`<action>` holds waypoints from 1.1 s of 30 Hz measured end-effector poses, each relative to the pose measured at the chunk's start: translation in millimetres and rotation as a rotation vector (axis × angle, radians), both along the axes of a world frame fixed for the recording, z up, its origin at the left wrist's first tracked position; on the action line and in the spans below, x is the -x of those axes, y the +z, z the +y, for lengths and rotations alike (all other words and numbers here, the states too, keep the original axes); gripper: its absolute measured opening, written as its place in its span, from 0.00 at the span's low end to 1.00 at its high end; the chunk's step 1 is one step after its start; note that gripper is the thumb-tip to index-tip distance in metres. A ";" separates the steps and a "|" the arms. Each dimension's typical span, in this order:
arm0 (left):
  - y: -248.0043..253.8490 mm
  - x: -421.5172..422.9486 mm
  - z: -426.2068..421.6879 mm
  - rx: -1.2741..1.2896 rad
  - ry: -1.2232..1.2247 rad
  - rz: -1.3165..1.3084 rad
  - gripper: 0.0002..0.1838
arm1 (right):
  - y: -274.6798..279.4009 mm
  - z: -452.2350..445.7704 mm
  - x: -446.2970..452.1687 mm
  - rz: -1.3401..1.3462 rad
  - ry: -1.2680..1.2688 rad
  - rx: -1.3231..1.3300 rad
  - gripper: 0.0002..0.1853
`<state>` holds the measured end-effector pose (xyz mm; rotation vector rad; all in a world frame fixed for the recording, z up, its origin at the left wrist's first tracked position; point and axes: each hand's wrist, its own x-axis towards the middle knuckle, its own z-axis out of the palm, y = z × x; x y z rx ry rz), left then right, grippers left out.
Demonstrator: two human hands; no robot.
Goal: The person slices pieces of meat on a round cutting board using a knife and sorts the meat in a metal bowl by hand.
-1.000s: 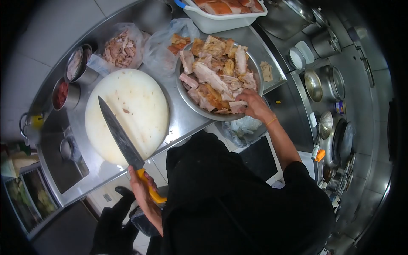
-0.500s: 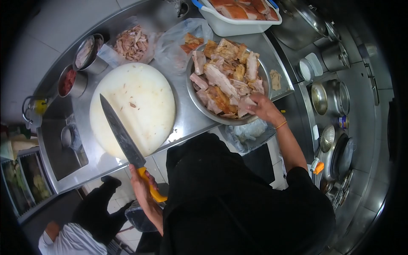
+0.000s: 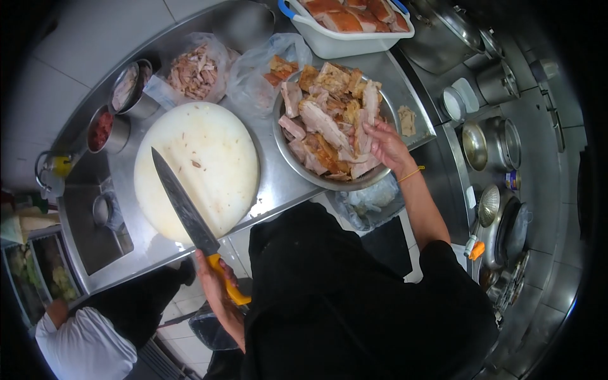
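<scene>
My left hand [image 3: 215, 273] is closed around the yellow handle of a large kitchen knife [image 3: 183, 201]. Its dark blade points up and left over the round white cutting board [image 3: 218, 130], where small meat scraps lie. At the bowl's right side, my right hand [image 3: 387, 147] has its fingers closed on a pale strip of cooked meat [image 3: 362, 134]. Chunks of cooked pork [image 3: 326, 121], some with browned skin, fill the metal bowl [image 3: 283, 140] around it. The undersides of the right fingers are partly hidden.
Behind the board lie a bag of chopped meat [image 3: 193, 71] and another plastic bag [image 3: 247, 79]. A white tub [image 3: 345, 43] holds browned meat slabs. Metal pots [image 3: 109, 130] stand left, near the sink [image 3: 95, 237]. A co-worker [image 3: 88, 345] is at lower left.
My right hand has moved up within the bowl to another meat strip. The knife hardly moves. The co-worker has shifted left, a hand now at the glass-topped container.
</scene>
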<state>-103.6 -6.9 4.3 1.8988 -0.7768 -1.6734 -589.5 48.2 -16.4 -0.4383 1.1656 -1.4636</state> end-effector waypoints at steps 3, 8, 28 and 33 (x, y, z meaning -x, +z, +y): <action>0.0 -1.6 1.0 0.002 -0.004 0.038 0.38 | -8.2 -2.5 -4.0 -0.181 -0.056 0.048 0.18; 4.4 2.7 3.2 -0.013 0.017 0.008 0.37 | 0.9 -10.3 -17.5 -0.581 0.092 0.303 0.28; 34.1 -9.6 38.0 0.030 -0.082 -0.201 0.41 | -53.2 -146.2 -271.0 1.225 0.398 0.553 0.27; 43.4 1.6 58.3 0.079 -0.196 -0.475 0.38 | -58.8 -145.7 -250.8 1.212 0.361 0.473 0.32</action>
